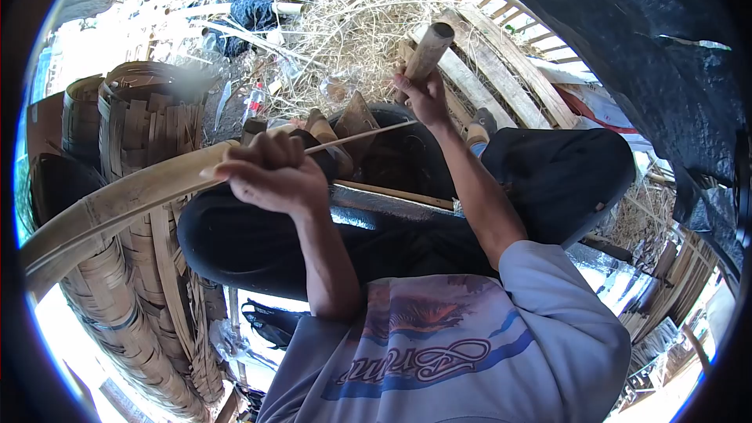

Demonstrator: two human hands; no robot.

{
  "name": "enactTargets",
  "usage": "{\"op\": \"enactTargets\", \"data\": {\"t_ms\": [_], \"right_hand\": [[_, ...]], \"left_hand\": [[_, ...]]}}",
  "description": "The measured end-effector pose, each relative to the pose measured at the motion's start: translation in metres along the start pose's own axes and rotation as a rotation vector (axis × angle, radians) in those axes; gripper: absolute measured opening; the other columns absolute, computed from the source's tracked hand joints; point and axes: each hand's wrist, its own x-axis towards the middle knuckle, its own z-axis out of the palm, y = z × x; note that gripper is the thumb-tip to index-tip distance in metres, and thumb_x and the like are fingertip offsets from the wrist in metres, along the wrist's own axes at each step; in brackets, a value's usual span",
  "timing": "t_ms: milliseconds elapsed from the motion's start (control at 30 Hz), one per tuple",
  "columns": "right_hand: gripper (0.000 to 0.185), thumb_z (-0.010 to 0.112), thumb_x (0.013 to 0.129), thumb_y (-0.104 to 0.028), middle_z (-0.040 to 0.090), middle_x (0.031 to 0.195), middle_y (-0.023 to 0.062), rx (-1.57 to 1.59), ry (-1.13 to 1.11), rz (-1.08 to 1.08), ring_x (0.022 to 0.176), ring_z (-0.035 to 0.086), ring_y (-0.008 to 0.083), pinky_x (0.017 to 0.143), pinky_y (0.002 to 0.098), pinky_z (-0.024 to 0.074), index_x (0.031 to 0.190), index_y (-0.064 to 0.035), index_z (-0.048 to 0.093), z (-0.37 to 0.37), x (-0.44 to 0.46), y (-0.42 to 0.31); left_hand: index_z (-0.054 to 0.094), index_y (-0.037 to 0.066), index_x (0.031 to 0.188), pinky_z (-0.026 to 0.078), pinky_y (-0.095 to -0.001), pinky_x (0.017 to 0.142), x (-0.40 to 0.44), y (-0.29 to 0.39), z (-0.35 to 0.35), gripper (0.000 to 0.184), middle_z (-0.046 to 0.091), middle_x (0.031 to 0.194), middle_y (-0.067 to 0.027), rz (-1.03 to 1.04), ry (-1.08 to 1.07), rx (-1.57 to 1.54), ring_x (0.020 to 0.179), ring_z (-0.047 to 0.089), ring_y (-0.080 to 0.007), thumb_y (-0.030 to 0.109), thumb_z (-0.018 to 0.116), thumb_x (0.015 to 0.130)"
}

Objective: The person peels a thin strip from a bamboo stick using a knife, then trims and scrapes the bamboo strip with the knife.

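Observation:
My left hand point(270, 176) is closed in a fist at the near end of a long split bamboo length point(117, 200), which runs off to the lower left. A thin pale strip point(364, 136) with a narrow tip extends rightward from beyond this fist; whether it joins the bamboo is hidden. Held up and forward, my right hand point(423, 98) has its fingers wrapped round a thick, round wooden stick point(430, 51) with a dark end. Its lower part is hidden by the hand. Between my knees is a dark tub-like hollow point(399, 160), with a brown triangular piece point(356, 125) beside it.
Tall woven bamboo rolls point(129, 298) stand close on my left. Straw and shavings point(352, 31) cover the ground ahead, with a plastic bottle point(255, 99) among them. Wooden planks point(501, 78) lie front right. A black sheet point(634, 39) hangs at the right.

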Motion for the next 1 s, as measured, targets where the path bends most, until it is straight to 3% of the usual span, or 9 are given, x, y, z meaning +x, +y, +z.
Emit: {"op": "enactTargets", "data": {"t_ms": [100,167,300,500,533,1000], "right_hand": [[0.023,0.070,0.083,-0.012,0.053,0.066,-0.0010,-0.065,0.080,0.098,0.048,0.048,0.0056,0.043,0.0209,0.0385,0.095,-0.0052,0.051,-0.028,-0.014,-0.021],[0.021,0.069,0.083,-0.012,0.053,0.065,-0.0008,-0.065,0.119,0.027,0.045,0.047,0.0060,0.042,0.0210,0.0382,0.092,-0.0051,0.052,-0.020,-0.009,-0.032],[0.020,0.070,0.083,-0.014,0.054,0.071,-0.0021,-0.116,0.112,-0.043,0.058,0.049,0.0048,0.052,0.0213,0.0408,0.092,-0.0059,0.054,-0.014,-0.003,-0.023],[0.019,0.070,0.083,-0.015,0.054,0.073,-0.0031,-0.054,0.006,-0.006,0.062,0.048,0.0043,0.055,0.0210,0.0402,0.091,-0.0063,0.054,0.011,-0.003,-0.031],[0.021,0.069,0.084,-0.011,0.060,0.085,-0.0008,-0.068,-0.049,0.045,0.077,0.055,0.0074,0.066,0.0229,0.0455,0.099,-0.0050,0.056,0.006,-0.003,-0.028],[0.023,0.068,0.084,-0.008,0.058,0.086,-0.0001,-0.021,-0.115,-0.011,0.077,0.056,0.0076,0.067,0.0236,0.0464,0.100,-0.0051,0.052,0.018,-0.003,-0.036]], "left_hand": [[0.020,0.015,0.066,0.008,-0.0239,0.036,-0.012,0.012,0.004,0.050,0.014,0.048,0.0053,-0.069,0.121,0.023,0.043,0.009,-0.0043,0.055,0.032,0.095],[0.019,0.015,0.066,0.008,-0.0229,0.037,-0.013,0.012,0.006,0.051,0.014,0.049,0.0058,-0.046,0.056,0.045,0.043,0.010,-0.0038,0.056,0.033,0.094],[0.018,0.016,0.066,0.007,-0.0228,0.038,-0.012,0.004,0.010,0.050,0.013,0.051,0.0064,-0.035,0.028,0.047,0.046,0.009,-0.0039,0.054,0.033,0.095],[0.018,0.016,0.066,0.008,-0.0223,0.038,-0.008,0.006,0.016,0.051,0.014,0.051,0.0064,-0.033,-0.065,0.024,0.045,0.010,-0.0039,0.055,0.033,0.094],[0.018,0.016,0.066,0.008,-0.0223,0.038,-0.009,0.006,0.018,0.051,0.014,0.051,0.0064,-0.041,-0.064,0.026,0.045,0.010,-0.0038,0.055,0.034,0.094],[0.020,0.016,0.066,0.007,-0.0230,0.037,-0.012,0.005,0.039,0.052,0.014,0.051,0.0059,-0.048,-0.140,0.031,0.046,0.009,-0.0041,0.058,0.034,0.093]]}}
